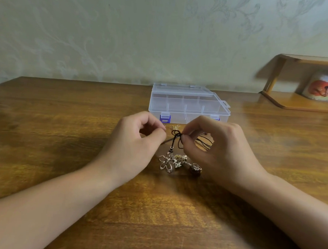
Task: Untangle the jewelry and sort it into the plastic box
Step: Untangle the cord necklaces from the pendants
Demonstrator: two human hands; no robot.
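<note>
A tangle of jewelry lies on the wooden table (pixel 64 138): a silver flower pendant (pixel 166 163), a small star charm (pixel 178 165), a dark red pendant (pixel 195 169) and a thin gold chain (pixel 176 127). A knotted black cord (pixel 175 137) rises from the pendants. My right hand (pixel 220 151) pinches the cord at the knot. My left hand (pixel 136 142) has thumb and fingertips curled together just left of the knot; whether it holds the cord's end is hidden. Behind the hands stands the clear plastic box (pixel 188 104), lid closed, with blue latches and empty compartments.
A wooden shelf (pixel 301 104) stands at the back right of the table and holds a white mug with an orange fox picture (pixel 322 88). A patterned wall runs behind the table.
</note>
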